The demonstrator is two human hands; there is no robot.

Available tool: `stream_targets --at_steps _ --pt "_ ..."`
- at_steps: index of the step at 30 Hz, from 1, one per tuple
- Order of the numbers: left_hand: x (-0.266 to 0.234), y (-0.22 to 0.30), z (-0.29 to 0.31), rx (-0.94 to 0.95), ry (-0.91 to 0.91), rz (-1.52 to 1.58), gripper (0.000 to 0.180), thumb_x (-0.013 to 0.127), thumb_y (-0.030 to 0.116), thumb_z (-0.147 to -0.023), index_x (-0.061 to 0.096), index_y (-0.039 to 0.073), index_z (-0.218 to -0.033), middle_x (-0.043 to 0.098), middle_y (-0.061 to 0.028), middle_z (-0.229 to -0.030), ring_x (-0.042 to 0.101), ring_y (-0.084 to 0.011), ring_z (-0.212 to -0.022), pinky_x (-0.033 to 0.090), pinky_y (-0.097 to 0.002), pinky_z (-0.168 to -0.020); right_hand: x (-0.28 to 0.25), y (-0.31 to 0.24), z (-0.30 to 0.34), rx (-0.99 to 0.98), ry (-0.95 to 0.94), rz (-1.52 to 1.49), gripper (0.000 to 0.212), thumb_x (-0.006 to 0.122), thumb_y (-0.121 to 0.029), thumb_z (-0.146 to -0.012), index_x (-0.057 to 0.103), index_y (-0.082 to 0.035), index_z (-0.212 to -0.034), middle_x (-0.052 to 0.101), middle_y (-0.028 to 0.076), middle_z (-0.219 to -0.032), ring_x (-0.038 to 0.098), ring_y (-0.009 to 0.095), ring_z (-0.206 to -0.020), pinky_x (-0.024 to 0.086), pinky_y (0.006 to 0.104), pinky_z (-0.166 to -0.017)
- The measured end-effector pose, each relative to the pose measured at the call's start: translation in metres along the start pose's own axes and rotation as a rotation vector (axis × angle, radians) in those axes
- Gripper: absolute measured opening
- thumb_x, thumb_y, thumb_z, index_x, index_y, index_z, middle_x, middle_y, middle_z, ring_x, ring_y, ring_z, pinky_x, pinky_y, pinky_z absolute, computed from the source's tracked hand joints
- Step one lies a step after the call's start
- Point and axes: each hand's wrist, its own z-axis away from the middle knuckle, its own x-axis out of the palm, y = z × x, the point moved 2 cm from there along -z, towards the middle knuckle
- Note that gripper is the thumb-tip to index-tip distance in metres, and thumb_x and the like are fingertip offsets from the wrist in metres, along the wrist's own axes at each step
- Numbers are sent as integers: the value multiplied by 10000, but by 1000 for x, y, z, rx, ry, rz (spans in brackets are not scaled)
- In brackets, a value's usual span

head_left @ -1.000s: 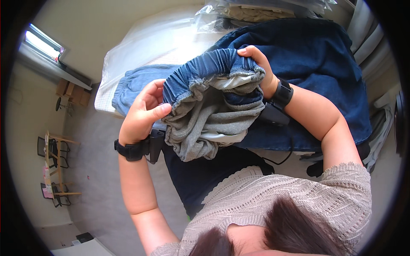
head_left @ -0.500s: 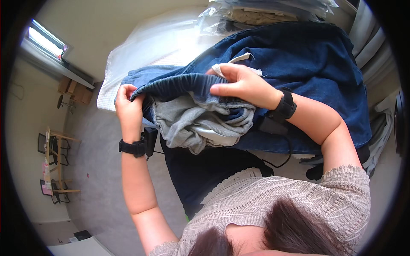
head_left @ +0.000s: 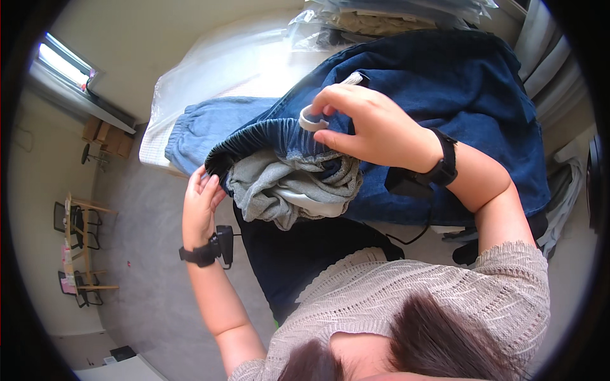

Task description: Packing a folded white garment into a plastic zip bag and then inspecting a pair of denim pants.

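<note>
A dark blue denim garment (head_left: 438,95) spreads over the table; whether it is trousers or a skirt I cannot tell. Its gathered waistband (head_left: 254,136) faces me, folded so that the pale grey inside (head_left: 267,184) bulges out below. My left hand (head_left: 202,200) has its fingers and thumb closed on the waistband's left end. Above the waistband's right part, my right hand (head_left: 372,124) pinches a white drawstring (head_left: 311,122), which curls in a loop from the fingers. Another bit of white cord shows behind that hand. Both wrists wear black straps with small black devices.
A light blue denim piece (head_left: 203,130) with a gathered edge lies beneath, at the table's left. Clear plastic (head_left: 210,70) covers the far left, and bagged folded clothes (head_left: 394,19) are stacked at the back. Pale curtains (head_left: 546,63) hang at right; chairs (head_left: 76,219) stand far left.
My left hand has moved down and slightly right with the waistband's end. My right hand has shifted a little right and now holds the drawstring in a loop. More of the light blue denim shows.
</note>
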Motion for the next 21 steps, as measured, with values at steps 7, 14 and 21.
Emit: stream_targets --at_steps 7,14,21 --pt "25 -42 52 -106 -126 433 465 521 170 -852 338 2 -1245 510 -92 -1137 530 -200 -1014 458 -326 -836 18 17 -3 -14 -130 -156 540 647 -117 -700 463 -59 -1204 487 137 -1196 450 268 -1116 355 342 -951" --pt "62 -49 62 74 -55 448 598 696 91 -730 361 -6 -1216 490 -88 -1170 475 -181 -1079 380 -325 -913 17 15 -3 36 -282 -266 643 651 -82 -674 410 -81 -1271 503 118 -1140 449 241 -1094 358 320 -941" --pt "67 -20 61 278 82 343 359 645 -18 -734 497 -12 -1061 584 -34 -969 548 -111 -872 419 -242 -804 -2 0 -4 -12 -177 182 355 662 -114 -585 519 -4 -890 518 114 -897 479 270 -876 360 357 -858"
